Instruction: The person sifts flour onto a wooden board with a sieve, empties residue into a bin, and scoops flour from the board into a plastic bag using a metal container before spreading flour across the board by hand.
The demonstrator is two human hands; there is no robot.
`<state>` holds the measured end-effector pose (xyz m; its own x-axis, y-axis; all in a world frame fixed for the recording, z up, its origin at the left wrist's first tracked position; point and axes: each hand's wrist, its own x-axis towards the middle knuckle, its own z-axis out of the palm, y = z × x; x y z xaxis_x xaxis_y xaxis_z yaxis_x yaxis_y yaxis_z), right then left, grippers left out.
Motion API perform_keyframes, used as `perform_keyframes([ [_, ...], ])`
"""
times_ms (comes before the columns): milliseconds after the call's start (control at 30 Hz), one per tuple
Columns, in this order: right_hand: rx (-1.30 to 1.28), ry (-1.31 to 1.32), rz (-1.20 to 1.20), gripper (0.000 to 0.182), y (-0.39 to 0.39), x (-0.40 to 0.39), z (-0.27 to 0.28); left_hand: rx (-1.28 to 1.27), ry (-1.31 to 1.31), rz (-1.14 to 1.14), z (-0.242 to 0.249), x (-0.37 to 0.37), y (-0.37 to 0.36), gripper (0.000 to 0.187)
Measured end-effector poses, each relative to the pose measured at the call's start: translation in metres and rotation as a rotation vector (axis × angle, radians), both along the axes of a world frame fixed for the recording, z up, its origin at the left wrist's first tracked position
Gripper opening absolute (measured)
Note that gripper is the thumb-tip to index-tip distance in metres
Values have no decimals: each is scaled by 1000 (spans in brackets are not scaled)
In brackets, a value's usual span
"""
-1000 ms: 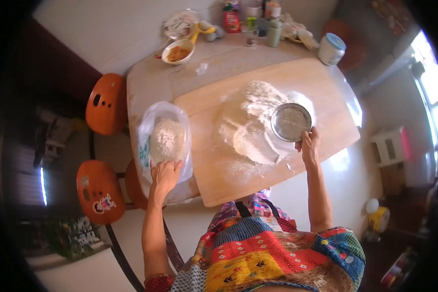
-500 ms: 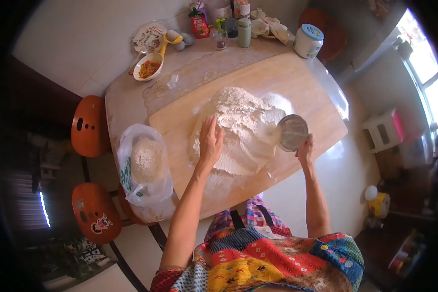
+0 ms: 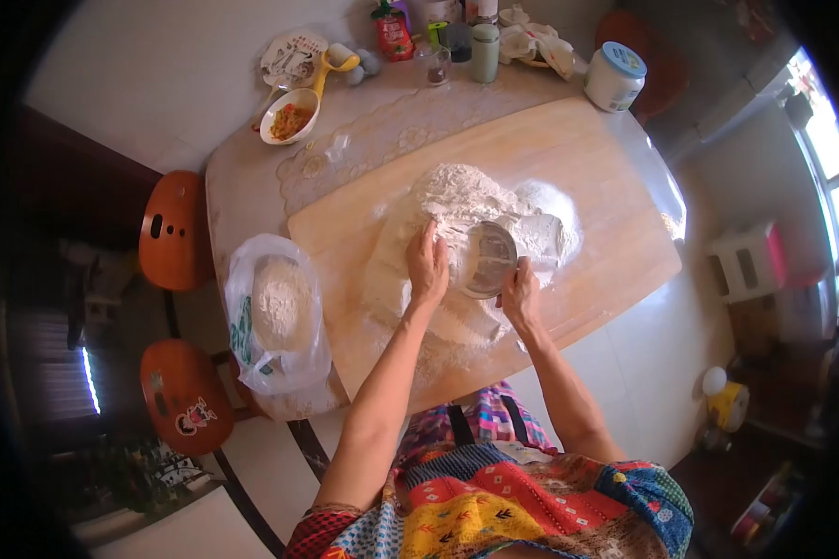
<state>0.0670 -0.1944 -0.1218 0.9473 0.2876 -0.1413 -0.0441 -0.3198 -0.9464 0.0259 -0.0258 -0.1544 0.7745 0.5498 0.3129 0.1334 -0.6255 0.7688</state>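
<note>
Pale patterned tabletop (image 3: 382, 116): right grip (image 3: 520, 293) pinching round silver metal dish (image 3: 492, 261) over white powder (image 3: 461, 186); left grip (image 3: 428, 265) outstretched, fingers together, just left

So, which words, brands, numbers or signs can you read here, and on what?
None can be read.
Plastic bag: green print, too blurred.
Red pouch: pale label marks, too small.
Blue-lidded jar: faint marks, too blurred.
White patterned thing by the wall: dark marks, too blurred.
Round metal container: no lettering visible.

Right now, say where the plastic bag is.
In the head view, the plastic bag sits left on the table, at the edge of the wooden board.
</note>
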Motion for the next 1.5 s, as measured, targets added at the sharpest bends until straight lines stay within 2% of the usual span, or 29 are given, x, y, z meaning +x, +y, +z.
perform_keyframes([
  [67,15,21,26,15,6,-7,-4,23,-1,19,2,-2,-12,38],
  [133,32,43,53,15,13,-14,-8,-157,-18,-20,6,-6,-25,38],
  [200,64,141,29,15,17,-19,-9,-180,1,-25,4,-10,-37,39],
  [267,88,178,15,14,18,-21,-16,-325,-11,-67,2,-13,-50,41],
  [300,112,216,-3,14,17,-23,-19,-214,-9,-68,0,-13,-53,43],
  [333,113,215,4,14,15,-24,-21,-213,-10,-62,-1,-15,-54,43],
  [433,114,263,-14,11,6,-21,-23,-341,109,-155,30,-25,-55,47],
  [533,227,320,-3,10,-8,-20,-20,-278,93,-152,60,-40,-38,47],
  [567,261,328,11,11,-13,-20,-17,-291,85,-87,80,-48,-31,44],
  [667,289,304,12,11,-21,-20,-9,-178,22,289,54,-68,-11,20],
  [700,310,313,4,12,-23,-20,-9,-181,14,298,47,-71,-9,20],
  [767,347,277,25,11,-27,-22,-1,-433,2,346,34,-80,0,14],
  [833,385,249,44,9,-18,-28,19,-477,76,346,38,-85,-1,9],
  [867,377,245,49,9,-14,-30,33,-557,90,300,33,-87,-1,12],
  [900,348,238,76,9,-9,-31,43,-769,-87,199,21,-87,-3,33],
  [933,316,227,96,9,-5,-32,48,-666,-39,151,15,-91,-1,45],
  [1033,329,228,176,10,18,-39,69,-764,-85,233,22,-107,1,41],
  [1100,326,240,235,11,40,-45,81,-939,-88,303,43,-122,-1,36],
  [1233,316,288,384,13,101,-70,105,-866,-84,247,11,-139,3,25],
  [1333,322,316,493,15,149,-88,99,-922,-66,272,28,-151,1,23],
  [1400,149,262,521,16,180,-100,95,-887,-100,229,43,-166,2,24],
  [1467,120,227,559,14,206,-113,98,-759,-47,197,52,-178,5,26],
  [1500,78,213,594,14,219,-116,91,-642,67,167,63,-188,11,30],
])
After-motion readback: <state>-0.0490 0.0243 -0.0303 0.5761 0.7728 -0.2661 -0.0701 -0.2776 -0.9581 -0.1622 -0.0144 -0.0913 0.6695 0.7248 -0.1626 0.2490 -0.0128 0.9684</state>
